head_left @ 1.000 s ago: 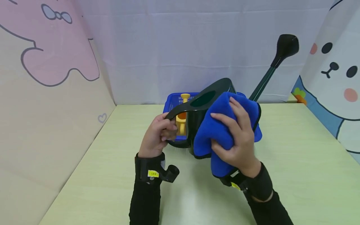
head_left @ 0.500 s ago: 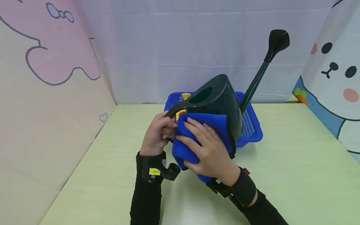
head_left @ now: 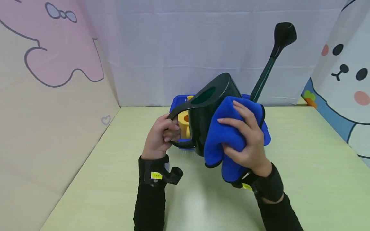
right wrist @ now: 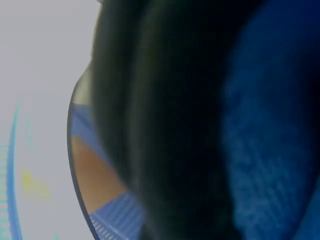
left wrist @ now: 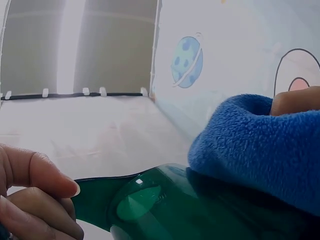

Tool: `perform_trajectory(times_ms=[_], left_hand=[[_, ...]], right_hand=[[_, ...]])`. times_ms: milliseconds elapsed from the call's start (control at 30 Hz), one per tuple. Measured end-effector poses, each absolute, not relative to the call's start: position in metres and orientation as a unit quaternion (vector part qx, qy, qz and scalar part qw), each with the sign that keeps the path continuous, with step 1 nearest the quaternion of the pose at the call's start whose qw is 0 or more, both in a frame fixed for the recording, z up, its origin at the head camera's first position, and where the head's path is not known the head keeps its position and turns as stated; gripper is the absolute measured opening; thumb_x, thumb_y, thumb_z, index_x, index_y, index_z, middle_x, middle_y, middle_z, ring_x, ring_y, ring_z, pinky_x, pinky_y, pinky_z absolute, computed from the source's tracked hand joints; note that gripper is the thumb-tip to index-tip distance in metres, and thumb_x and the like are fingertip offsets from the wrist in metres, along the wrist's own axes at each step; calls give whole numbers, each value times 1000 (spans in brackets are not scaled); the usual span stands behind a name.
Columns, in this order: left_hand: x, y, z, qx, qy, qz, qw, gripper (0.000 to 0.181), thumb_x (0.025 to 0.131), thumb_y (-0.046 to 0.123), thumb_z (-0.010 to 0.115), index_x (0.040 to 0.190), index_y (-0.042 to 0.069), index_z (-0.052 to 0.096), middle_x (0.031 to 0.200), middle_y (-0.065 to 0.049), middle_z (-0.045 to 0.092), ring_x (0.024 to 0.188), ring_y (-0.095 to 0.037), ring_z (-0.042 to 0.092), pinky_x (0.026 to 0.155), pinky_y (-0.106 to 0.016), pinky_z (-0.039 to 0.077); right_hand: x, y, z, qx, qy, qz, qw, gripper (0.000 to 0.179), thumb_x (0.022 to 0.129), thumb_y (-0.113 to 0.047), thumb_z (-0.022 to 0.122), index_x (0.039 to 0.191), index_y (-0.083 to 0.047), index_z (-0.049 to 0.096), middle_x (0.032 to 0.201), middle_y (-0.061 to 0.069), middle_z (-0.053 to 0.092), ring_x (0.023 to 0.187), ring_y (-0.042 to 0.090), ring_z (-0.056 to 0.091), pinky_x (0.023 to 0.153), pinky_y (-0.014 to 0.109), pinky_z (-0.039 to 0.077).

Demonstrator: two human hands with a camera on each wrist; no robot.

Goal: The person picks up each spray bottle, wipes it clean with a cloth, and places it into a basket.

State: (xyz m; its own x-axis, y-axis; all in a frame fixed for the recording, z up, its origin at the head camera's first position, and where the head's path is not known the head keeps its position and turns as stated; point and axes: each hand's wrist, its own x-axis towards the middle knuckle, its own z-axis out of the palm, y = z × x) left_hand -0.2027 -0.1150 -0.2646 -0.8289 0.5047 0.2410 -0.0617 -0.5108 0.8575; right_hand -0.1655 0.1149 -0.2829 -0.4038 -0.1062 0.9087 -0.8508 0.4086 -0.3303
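Note:
A dark green watering can [head_left: 199, 125] with a long spout [head_left: 263, 77] and black rose is held up in front of the basket, tilted. My left hand [head_left: 160, 136] grips its handle [head_left: 180, 110], fingers curled round it. A blue cloth [head_left: 228, 128] with black edging is bunched in my right hand [head_left: 247, 139], which holds it against the can's right side. The left wrist view shows the fluffy cloth [left wrist: 260, 145] on the glossy green body [left wrist: 160, 210]. Cloth and dark blur fill most of the right wrist view.
Behind the can a blue plastic basket [head_left: 266, 136] stands on the light wooden table [head_left: 303, 154]. A yellow toy-like item [head_left: 183, 125] with an orange part shows in it. A pale curtain [head_left: 179, 41] hangs at the back, with cartoon-printed sheets at both sides.
My right hand wiped the cloth leftward over the can's front, then back to its right side. The can has risen slightly and its spout shifted left. My left hand keeps its grip.

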Motion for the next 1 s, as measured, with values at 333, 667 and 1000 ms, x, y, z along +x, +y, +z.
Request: perform_trajectory(times_ms=[333,667,1000], left_hand=[[-200,-124,-265,259,454,837,165,23,77,-1,35,63,14,44,49,3,26,40,-14,19,45,-29,8],[-202,-127,-266,257,450,842,152,25,77,-3,34,63,15,44,49,3,24,40,-14,18,44,-28,8],[-205,-124,-266,253,451,846,133,28,77,-4,33,59,15,44,48,4,25,40,-13,18,44,-29,8]], right_hand=[[-173,143,-286,240,-652,636,336,51,70,-4,46,120,-4,55,126,1,52,111,20,48,91,30,36],[-176,119,-290,273,-695,473,468,58,75,-47,57,106,2,59,127,12,54,117,22,51,99,38,38],[-163,76,-302,313,-738,307,512,47,81,-48,49,102,-8,63,120,20,54,123,37,44,99,54,37]])
